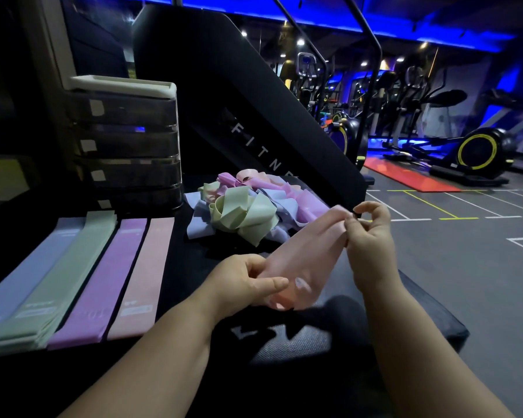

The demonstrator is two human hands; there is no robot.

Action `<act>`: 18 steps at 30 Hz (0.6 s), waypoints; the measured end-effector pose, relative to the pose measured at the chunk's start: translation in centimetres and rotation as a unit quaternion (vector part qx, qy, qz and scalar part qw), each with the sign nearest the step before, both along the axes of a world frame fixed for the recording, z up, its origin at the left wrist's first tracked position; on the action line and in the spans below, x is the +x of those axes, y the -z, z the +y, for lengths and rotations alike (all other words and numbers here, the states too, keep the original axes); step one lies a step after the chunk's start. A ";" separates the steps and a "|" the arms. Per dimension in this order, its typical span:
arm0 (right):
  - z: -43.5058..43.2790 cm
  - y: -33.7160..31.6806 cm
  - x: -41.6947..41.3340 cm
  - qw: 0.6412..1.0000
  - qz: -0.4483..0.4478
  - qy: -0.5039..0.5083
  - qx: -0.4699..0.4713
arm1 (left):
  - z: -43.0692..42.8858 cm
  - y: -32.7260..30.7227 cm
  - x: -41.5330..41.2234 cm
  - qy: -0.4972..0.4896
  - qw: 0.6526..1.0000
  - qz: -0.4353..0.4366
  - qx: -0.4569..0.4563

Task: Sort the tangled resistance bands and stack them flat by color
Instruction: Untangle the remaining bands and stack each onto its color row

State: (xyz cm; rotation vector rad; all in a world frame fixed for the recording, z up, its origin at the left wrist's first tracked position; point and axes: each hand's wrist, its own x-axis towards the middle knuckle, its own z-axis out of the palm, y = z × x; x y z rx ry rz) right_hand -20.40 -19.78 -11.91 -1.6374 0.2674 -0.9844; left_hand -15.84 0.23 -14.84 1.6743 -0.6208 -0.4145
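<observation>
A pink resistance band (307, 251) is stretched in the air between both hands. My left hand (248, 285) grips its near end, fingers showing through the thin rubber. My right hand (370, 236) pinches its far end between thumb and fingertips. Behind it lies a tangled heap of bands (248, 206) in green, blue, purple and pink. On the left of the black surface four flat stacks lie side by side: blue (24, 273), green (61, 282), purple (103, 279) and pink (145, 273).
A dark drawer unit with a white top (127, 140) stands behind the stacks. A black slanted machine panel (254, 122) rises behind the heap. The black surface (429, 315) ends at the right, with gym floor and exercise machines (477, 149) beyond.
</observation>
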 end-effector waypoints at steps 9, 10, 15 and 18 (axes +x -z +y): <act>-2.8 0.3 0.7 0.998 0.007 -0.033 0.045 | 0.5 -1.7 -0.4 0.030 0.997 0.003 -0.069; -2.8 0.3 1.0 0.998 0.010 -0.040 0.052 | 0.7 -1.9 -0.4 0.039 0.997 0.001 -0.071; -3.3 0.6 1.6 0.993 0.027 -0.051 0.103 | 2.5 -2.0 -0.5 0.013 0.999 -0.030 -0.017; -3.5 1.0 1.7 0.993 0.039 -0.038 0.109 | 3.8 -2.0 -0.2 -0.025 0.994 -0.066 0.082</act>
